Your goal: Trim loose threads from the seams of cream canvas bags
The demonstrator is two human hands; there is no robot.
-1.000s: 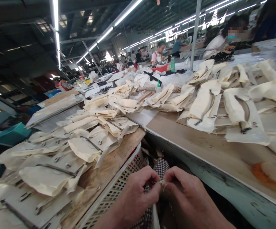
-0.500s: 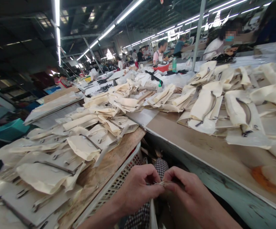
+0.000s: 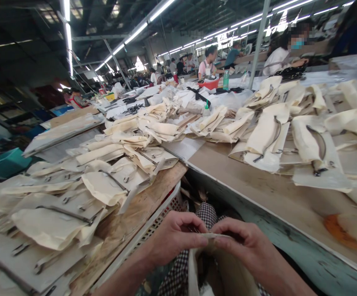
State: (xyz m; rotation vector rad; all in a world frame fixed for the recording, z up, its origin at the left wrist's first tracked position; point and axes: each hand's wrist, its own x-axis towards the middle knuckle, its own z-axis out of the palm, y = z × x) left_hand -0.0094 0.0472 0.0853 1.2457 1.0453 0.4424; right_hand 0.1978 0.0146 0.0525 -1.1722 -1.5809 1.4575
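This is a big work hall. The dark roof (image 3: pixel 27 24) is high, and long white tube lights (image 3: pixel 140 29) run along it in rows. A thin grey metal pole (image 3: pixel 259 41) goes up near the far side of the long table with the brown top and pale green edge (image 3: pixel 252 197). On its left is a worn wooden board table (image 3: pixel 154 191), with a white plastic basket full of holes (image 3: pixel 161 218) at its edge. A blue-green plastic tub (image 3: pixel 2 162) sits far left. Other people (image 3: pixel 207 65) work at tables far back.
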